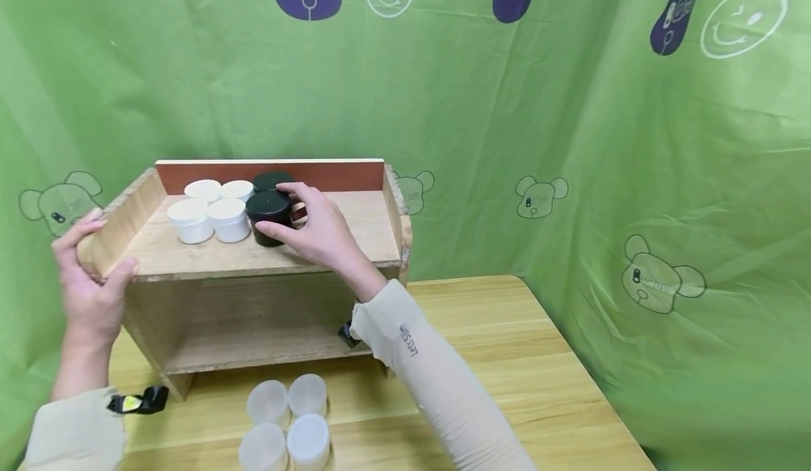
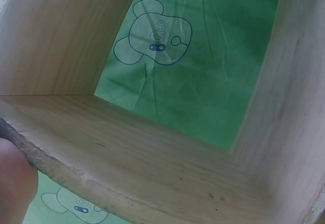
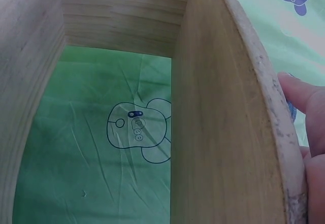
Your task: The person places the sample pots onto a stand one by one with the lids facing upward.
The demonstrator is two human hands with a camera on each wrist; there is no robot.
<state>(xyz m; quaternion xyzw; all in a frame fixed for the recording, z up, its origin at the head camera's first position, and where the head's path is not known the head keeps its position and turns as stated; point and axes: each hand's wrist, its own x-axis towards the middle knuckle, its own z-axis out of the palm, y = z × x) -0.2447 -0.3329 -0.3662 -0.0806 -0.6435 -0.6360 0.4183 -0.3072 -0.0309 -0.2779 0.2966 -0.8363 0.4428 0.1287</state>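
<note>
On the top board of a small wooden shelf (image 1: 342, 246), my right hand (image 1: 319, 228) grips a black lidded jar (image 1: 269, 207) between thumb and fingers. Behind it stands a second black jar (image 1: 271, 179), partly covered. Several white tubs (image 1: 229, 219) form two rows just left of the black jars. My left hand (image 1: 91, 295) holds the shelf's left side panel (image 1: 123, 221), thumb over the front edge and fingers on the outside. In the left wrist view a finger (image 2: 15, 178) lies along the board's edge. The right wrist view has the right hand (image 3: 310, 102) beside the top board's edge.
Several translucent cups (image 1: 308, 439) stand grouped on the wooden table (image 1: 494, 358) before the shelf. The shelf's lower board (image 1: 260, 348) lies beneath the top one. A green printed curtain (image 1: 443, 105) hangs behind and to the right.
</note>
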